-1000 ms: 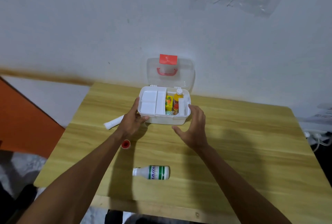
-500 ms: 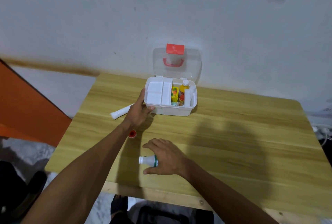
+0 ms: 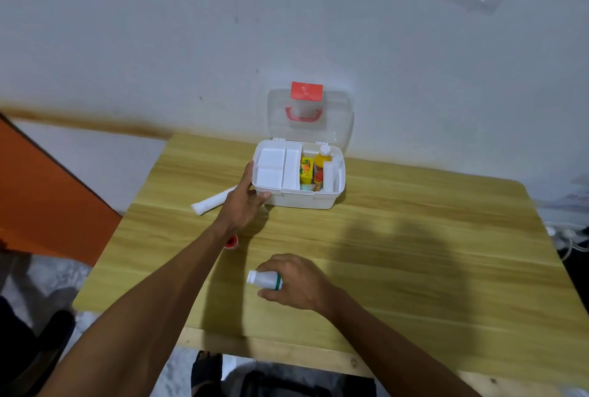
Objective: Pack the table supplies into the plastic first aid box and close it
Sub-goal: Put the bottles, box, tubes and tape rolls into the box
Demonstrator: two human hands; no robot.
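Bottle (image 3: pixel 264 279) lies near the table's (image 3: pixel 414 253) front edge; my right hand (image 3: pixel 298 283) curls its fingers round it. I would lift it well over the first aid box (image 3: pixel 306 200) wall, since the free compartment looks crowded. My left hand (image 3: pixel 243 203) braces the box corner, fingers straight. A white tube (image 3: pixel 213 202) and a small red item (image 3: pixel 231 242) lie nearby.

Bare left hand (image 3: pixel 243 205) and right hand (image 3: pixel 302 285), forearms uncovered to the frame edge.
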